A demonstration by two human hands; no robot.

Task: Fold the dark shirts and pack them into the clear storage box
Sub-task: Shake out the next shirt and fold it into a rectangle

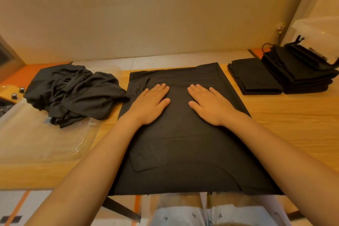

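Note:
A dark shirt point(183, 143) lies flat on the wooden table point(284, 134) in front of me, its sides folded in to form a long rectangle. My left hand point(152, 102) and my right hand point(209, 103) both press flat on its upper half, fingers straight, a short gap between them. A crumpled heap of dark shirts point(73, 93) sits to the left. Two stacks of folded dark shirts point(254, 77) stand at the back right, the farther stack point(300, 71) taller. The clear storage box point(319, 25) is at the far right edge, blurred.
A clear plastic lid or bag point(45, 137) lies on the table's left part, partly under the crumpled heap. Small black knobs point(18, 92) show at the far left edge. A beige wall point(146, 14) runs behind the table. My lap shows below the front edge.

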